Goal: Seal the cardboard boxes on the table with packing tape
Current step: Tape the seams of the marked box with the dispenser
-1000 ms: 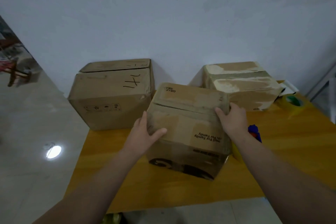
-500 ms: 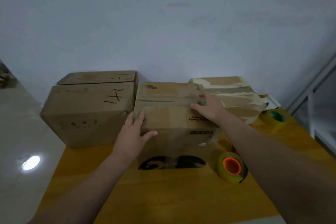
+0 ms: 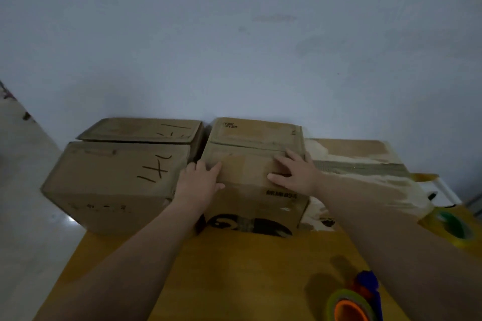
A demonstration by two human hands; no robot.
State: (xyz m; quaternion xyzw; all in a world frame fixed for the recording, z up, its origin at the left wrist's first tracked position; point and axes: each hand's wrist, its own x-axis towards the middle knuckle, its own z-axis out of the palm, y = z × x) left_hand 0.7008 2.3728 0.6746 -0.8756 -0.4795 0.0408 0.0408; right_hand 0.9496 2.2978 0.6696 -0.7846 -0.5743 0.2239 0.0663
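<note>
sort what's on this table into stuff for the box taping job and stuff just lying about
For the job: left box, middle box with the left hand and right hand on it, right box, green-core tape roll, orange-core tape roll.

Lying about: blue object beside the orange-core tape roll, white item behind the right box; too blurred to identify.

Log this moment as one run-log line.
left hand: on middle box left top edge | right hand: flat on its top | middle box: between marked box and torn box | orange-core tape roll: unheld
</note>
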